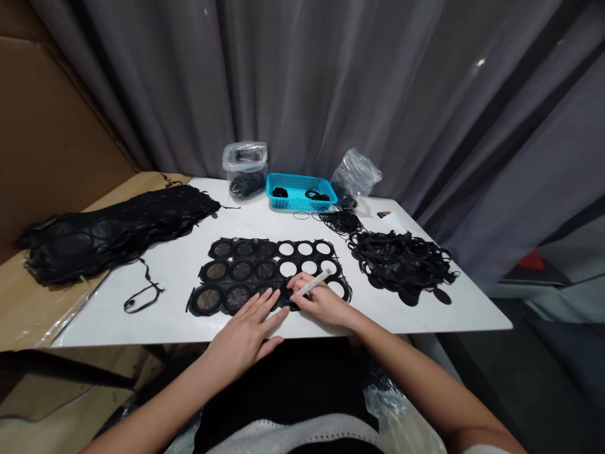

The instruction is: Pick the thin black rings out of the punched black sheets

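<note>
This looks like a small corner for handwork; whether it belongs to a home or a workshop, I cannot tell. A grey curtain [293,82] hangs behind the white table [463,315]. On this lie a black sheet with rings [268,270], at the right a heap of black pieces [401,261] and at the far side a blue basket [302,204]. Brown cardboard [47,120] stands at the left.

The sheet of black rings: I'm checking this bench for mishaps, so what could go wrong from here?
The white pen-like tool in the right hand could slip toward the left hand, whose fingers lie close by. The black ring sheet might shift if the left fingers, resting on its near edge, lift. The loose black pile, close to the sheet's right end, might snag on it.
</note>
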`<state>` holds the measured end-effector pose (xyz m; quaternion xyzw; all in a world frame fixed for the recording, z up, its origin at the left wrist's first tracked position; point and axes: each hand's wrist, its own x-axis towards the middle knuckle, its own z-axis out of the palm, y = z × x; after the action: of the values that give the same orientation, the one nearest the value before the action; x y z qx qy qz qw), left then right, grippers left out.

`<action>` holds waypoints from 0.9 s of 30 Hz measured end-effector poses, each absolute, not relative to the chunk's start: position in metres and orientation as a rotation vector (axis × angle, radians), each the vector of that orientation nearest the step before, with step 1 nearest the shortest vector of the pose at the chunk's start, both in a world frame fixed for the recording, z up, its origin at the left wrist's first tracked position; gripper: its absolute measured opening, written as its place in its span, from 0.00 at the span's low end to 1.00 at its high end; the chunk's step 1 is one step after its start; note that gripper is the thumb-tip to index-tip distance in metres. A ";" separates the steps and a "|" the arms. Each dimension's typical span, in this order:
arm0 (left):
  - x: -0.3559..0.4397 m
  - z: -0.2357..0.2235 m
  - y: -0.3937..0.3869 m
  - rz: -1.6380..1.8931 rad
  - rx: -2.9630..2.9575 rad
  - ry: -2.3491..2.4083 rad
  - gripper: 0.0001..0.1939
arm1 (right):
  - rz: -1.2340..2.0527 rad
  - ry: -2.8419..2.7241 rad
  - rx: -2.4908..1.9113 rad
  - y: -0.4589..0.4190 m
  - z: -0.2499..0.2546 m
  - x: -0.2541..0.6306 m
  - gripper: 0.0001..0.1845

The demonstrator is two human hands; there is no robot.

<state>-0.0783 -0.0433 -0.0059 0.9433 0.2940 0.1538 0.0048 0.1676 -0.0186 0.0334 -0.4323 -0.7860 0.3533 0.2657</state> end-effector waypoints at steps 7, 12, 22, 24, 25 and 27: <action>-0.078 -0.005 -0.043 0.504 2.929 0.942 0.27 | 0.524 -2.334 -1.147 -0.033 0.015 0.152 0.05; -0.078 -0.005 -0.042 0.527 2.911 0.940 0.25 | 0.367 -2.016 -1.361 -0.007 0.018 0.172 0.10; -0.108 -0.003 -0.047 0.585 2.943 1.054 0.28 | 0.695 -2.092 -1.107 0.006 0.036 0.131 0.08; -0.118 -0.008 -0.048 0.549 2.972 1.068 0.27 | 0.752 -2.155 -1.038 -0.003 0.033 0.119 0.08; -0.121 -0.010 -0.049 0.529 2.979 1.062 0.27 | 0.776 -2.177 -1.020 -0.006 0.031 0.116 0.07; -0.125 -0.012 -0.050 0.519 2.978 1.051 0.28 | 0.825 -2.189 -1.014 -0.010 0.030 0.114 0.06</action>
<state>-0.1250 -0.0502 -0.0124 0.9302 0.3281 0.1621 -0.0294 0.1144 -0.0096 0.0296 -0.3804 -0.8212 0.3094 0.2917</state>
